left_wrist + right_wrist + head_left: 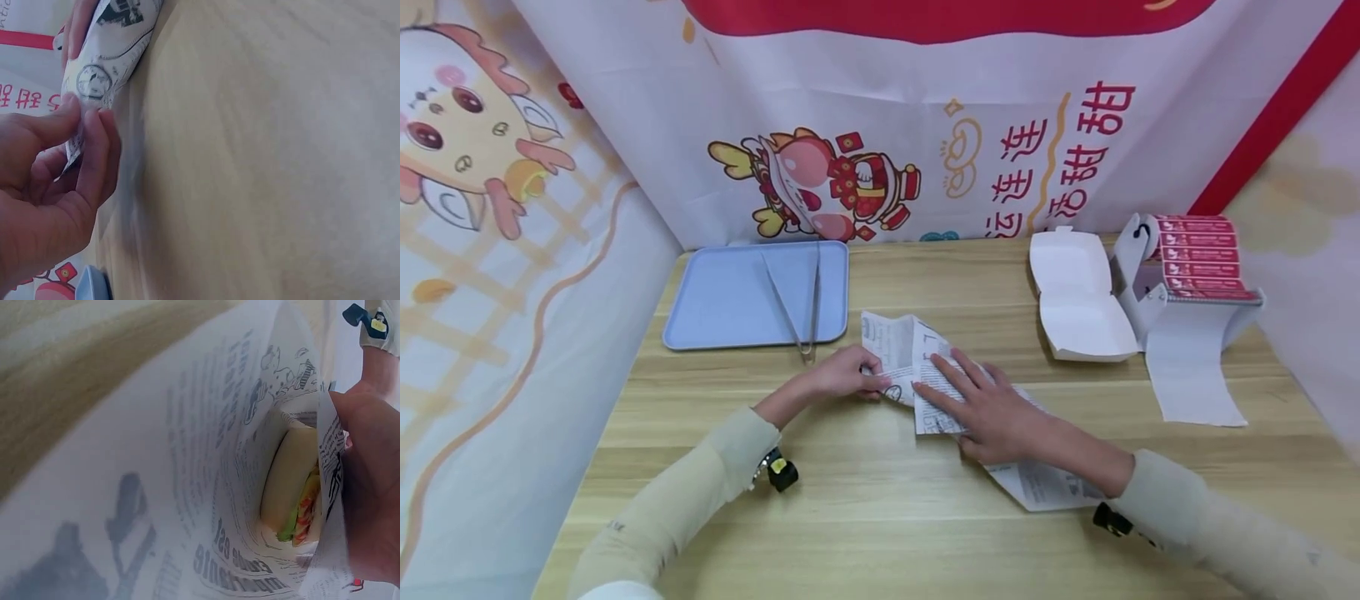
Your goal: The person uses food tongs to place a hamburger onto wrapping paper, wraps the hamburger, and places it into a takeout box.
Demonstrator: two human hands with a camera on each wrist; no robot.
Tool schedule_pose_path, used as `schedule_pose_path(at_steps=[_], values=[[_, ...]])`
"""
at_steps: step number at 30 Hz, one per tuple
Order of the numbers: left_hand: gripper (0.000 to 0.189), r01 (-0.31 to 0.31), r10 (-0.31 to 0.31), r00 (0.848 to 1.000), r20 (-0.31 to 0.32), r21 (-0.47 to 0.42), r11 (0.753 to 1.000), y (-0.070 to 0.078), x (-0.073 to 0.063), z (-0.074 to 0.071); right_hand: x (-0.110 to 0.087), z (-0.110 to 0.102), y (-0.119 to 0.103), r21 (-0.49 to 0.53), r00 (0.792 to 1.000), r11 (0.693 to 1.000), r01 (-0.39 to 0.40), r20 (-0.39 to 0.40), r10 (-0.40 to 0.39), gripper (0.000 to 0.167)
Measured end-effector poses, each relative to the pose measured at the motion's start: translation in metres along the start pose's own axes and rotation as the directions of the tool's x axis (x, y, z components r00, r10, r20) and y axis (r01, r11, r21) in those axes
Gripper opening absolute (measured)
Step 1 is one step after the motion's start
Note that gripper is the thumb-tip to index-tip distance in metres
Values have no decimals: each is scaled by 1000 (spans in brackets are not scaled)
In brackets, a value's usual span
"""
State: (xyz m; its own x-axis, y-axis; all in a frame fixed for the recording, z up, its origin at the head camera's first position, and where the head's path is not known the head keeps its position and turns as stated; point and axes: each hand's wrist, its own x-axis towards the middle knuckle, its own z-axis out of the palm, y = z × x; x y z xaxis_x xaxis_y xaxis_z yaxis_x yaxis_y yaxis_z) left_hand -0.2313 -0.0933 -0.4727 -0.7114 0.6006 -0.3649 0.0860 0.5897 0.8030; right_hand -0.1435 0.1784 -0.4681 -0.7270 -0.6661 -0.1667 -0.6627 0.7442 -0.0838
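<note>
A sheet of newsprint-patterned wrapping paper (897, 343) is folded around a sandwich (289, 478) on the table. Only the right wrist view shows the sandwich, a pale bun with lettuce and a red-streaked filling, lying inside the paper's open right side. My left hand (844, 373) pinches the paper's left end between thumb and fingers, clearly seen in the left wrist view. Across the top of the folded paper my right hand (1003, 421) rests with fairly straight, spread fingers. A loose flap of paper (1045, 487) sticks out below my right wrist.
A blue tray (730, 300) stands at the back left, with metal tongs (811, 321) lying over its front edge. At the back right are an open white takeaway box (1078, 296) and a dispenser with a roll of red labels (1201, 254). A printed curtain (880, 92) hangs behind the table.
</note>
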Motion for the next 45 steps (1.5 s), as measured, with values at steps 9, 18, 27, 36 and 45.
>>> schedule_pose_path(at_steps=[9, 18, 27, 36, 45], values=[[19, 30, -20, 998, 55, -192, 981, -4, 3, -12, 4, -6, -2, 33, 1000, 999, 0, 0, 0, 92], [34, 45, -128, 974, -188, -394, 918, 7, 11, 2, 5, -11, -14, 157, 995, 983, -90, -16, 94, 79], [94, 28, -122, 985, -123, -583, 812, 26, 2, 44, 2, -11, -15, 299, 986, 945, -134, -56, 157, 72], [107, -26, -84, 925, -370, -283, 959, 25, 15, 57, 4, -12, -12, 321, 980, 936, -143, -85, 179, 65], [52, -107, 364, 823, -437, 509, 854, 40, 5, 67, 5, -9, -15, 324, 969, 931, -167, -120, 215, 67]])
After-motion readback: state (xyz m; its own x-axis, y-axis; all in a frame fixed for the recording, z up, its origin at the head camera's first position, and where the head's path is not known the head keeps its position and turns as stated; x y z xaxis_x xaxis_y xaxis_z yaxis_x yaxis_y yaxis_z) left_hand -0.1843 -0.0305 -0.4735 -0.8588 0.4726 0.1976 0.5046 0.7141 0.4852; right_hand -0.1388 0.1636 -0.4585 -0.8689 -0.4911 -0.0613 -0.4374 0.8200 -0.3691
